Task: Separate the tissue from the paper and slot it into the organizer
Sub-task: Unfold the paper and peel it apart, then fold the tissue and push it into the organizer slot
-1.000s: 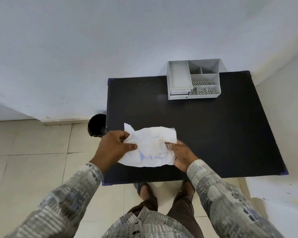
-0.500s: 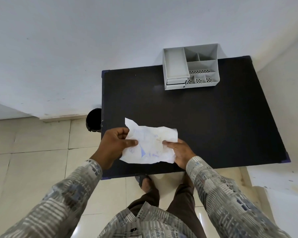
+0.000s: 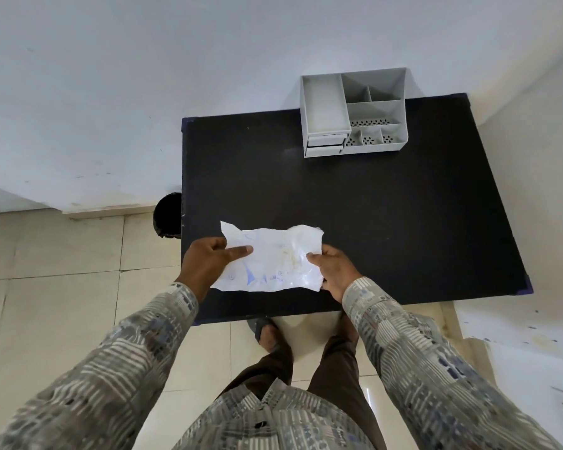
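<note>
From the head camera, a person stands at a dark, flat tabletop with a dull, slightly speckled top and small purple corner caps. Both hands hold one crinkled white packet just above the tabletop's near edge, at about 6 o'clock on it. The packet is thin and wrinkly, with a pointed torn corner at its upper left. Its right half looks shiny and see-through like plastic, and a soft yellowish-white wad shows inside, which may be the tissue. Its left half looks like plain paper with blue marks: a blue triangle shape, a small circle and some tiny blue print, too small to read. The left hand pinches the packet's left edge, with its thumb lying flat on top and its fingers closed on the sheet. The right hand grips the right edge, fingers curled shut around it. Both sleeves are a grey and cream patterned cloth. At about 1 o'clock, at the far edge of the tabletop by the white wall, sits a grey plastic organizer, boxy, with one long bin, several small bins, dotted holes in some bottoms and two little drawers. A round black bin stands on the tiled floor at 9 o'clock.
</note>
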{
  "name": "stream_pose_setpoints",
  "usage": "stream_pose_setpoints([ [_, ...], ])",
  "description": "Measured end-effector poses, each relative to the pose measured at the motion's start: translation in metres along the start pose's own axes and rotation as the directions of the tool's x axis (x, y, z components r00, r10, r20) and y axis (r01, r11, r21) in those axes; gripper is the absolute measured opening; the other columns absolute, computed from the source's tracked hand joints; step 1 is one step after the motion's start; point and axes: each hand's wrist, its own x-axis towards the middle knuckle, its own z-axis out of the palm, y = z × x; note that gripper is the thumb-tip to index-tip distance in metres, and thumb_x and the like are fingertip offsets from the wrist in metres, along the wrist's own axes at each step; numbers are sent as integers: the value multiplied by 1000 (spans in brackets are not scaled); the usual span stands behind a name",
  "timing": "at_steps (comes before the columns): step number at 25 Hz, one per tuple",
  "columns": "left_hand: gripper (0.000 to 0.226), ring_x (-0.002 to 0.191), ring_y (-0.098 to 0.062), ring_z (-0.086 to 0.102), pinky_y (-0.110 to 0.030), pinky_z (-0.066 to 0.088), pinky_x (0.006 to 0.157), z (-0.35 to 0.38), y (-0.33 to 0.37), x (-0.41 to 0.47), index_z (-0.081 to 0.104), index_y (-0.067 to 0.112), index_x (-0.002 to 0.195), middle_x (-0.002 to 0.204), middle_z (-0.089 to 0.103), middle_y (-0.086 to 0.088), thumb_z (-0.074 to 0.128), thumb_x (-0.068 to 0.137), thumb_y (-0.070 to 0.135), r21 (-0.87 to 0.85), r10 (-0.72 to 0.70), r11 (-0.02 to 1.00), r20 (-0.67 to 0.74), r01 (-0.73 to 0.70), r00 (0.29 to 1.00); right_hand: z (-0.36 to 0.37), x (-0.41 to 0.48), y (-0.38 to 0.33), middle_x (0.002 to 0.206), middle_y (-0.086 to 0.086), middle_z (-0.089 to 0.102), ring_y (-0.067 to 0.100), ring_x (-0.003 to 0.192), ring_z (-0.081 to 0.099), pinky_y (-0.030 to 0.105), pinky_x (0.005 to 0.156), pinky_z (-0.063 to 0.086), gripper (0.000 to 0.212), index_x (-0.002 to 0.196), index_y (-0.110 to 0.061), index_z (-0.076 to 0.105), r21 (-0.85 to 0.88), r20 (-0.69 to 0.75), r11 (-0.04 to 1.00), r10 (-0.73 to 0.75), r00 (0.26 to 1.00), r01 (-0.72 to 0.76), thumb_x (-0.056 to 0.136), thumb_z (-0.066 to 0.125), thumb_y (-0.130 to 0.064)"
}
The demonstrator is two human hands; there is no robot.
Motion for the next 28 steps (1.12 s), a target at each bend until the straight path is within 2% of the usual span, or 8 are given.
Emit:
stream_pose_setpoints([
  [2, 24, 74, -25, 76, -32, 59, 62, 4, -1, -1, 79, 11, 80, 82, 79, -3, 91, 78, 32, 1, 11, 1000, -9, -11, 1000, 4, 4, -1, 120, 8, 75, 29, 105, 72, 47, 81, 63, 28, 128, -18, 67, -113, -21, 993, 16, 1000, -18, 103, 58, -11],
  [6, 13, 71, -20, 71, -22, 47, 58, 6, 1, 0, 80, 14, 78, 78, 76, 1, 86, 84, 24, 87, 86, 993, -102, -77, 991, 5, 13, 5, 111, 8, 77, 28, 97, 74, 51, 87, 65, 24, 110, -21, 74, -364, -252, 931, -106, 962, 8, 99, 56, -10],
  [12, 13, 73, -10, 72, -21, 49, 62, 6, -4, 1, 82, 20, 82, 82, 78, 8, 89, 81, 30, 124, 136, 984, -92, -125, 986, 7, 19, 2, 113, 8, 74, 32, 104, 74, 55, 84, 65, 22, 116, -17, 71, -302, -173, 950, 30, 984, -82, 96, 70, -8],
  [15, 13, 71, -12, 71, -23, 50, 64, 3, -8, 3, 81, 20, 80, 80, 76, 7, 87, 83, 31, 157, 157, 978, -147, -134, 977, 7, 22, 6, 111, 8, 77, 31, 99, 76, 53, 84, 65, 15, 89, -26, 71, -372, -266, 927, -60, 962, -45, 93, 71, -12],
  [17, 17, 70, -20, 69, -27, 49, 69, -1, -19, 8, 80, 20, 76, 75, 75, 4, 83, 84, 34, 314, 176, 943, -180, -113, 968, 4, 22, 7, 103, 9, 79, 31, 93, 77, 52, 84, 65, 25, 72, -30, 66, -416, -305, 909, -111, 946, -27, 90, 69, -13],
  [20, 19, 77, -36, 68, -33, 46, 72, -12, -45, 27, 69, 16, 73, 78, 74, -8, 75, 83, 31, 558, 115, 830, -176, 3, 978, -1, 15, 0, 102, 8, 78, 31, 94, 75, 45, 88, 64, 23, 76, -25, 67, -421, -369, 907, -173, 913, 2, 92, 60, -10],
  [24, 19, 88, -42, 74, -38, 58, 81, -17, -79, 52, 78, 15, 92, 93, 80, -15, 77, 77, 26, 472, -127, 863, -145, 181, 981, -17, 0, -16, 120, 8, 73, 28, 107, 68, 38, 97, 56, 24, 115, -15, 73, -417, -423, 907, -253, 870, 61, 101, 54, -11],
  [28, 33, 57, -32, 72, -49, 68, 67, -3, -88, 59, 74, 2, 95, 82, 78, -26, 82, 70, 22, 83, -239, 966, -73, 244, 968, -38, -23, -33, 119, 5, 71, 23, 105, 66, 36, 92, 55, 24, 123, -11, 71, -407, -387, 898, -338, 858, 170, 105, 56, -13],
])
